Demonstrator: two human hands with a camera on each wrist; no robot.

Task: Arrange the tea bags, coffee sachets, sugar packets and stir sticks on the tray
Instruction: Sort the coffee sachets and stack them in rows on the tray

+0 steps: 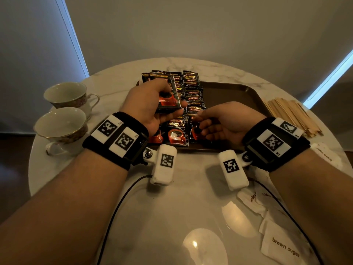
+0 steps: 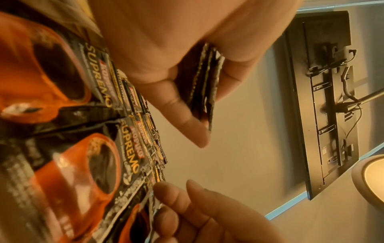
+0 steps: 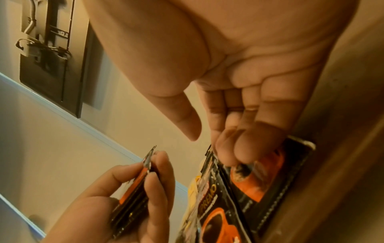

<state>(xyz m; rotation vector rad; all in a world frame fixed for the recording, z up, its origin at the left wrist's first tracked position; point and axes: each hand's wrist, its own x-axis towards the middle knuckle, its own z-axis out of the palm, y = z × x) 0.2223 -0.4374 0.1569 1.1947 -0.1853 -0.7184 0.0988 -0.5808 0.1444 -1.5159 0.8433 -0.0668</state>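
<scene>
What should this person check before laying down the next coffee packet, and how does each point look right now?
1. Left hand has a firm grip on the small stack of black-and-red coffee sachets: ok.
2. Right hand free to take one: not ok, its fingertips press a sachet already lying on the tray.
3. Two rows of coffee sachets overlap neatly: ok.
4. Dark brown rectangular tray has bare space on its right: ok.
5. Pale wooden stir sticks and white brown-sugar packets on the tray: not ok, both lie on the marble table.
6. Tea bags at hand: cannot tell, none visible.
</scene>
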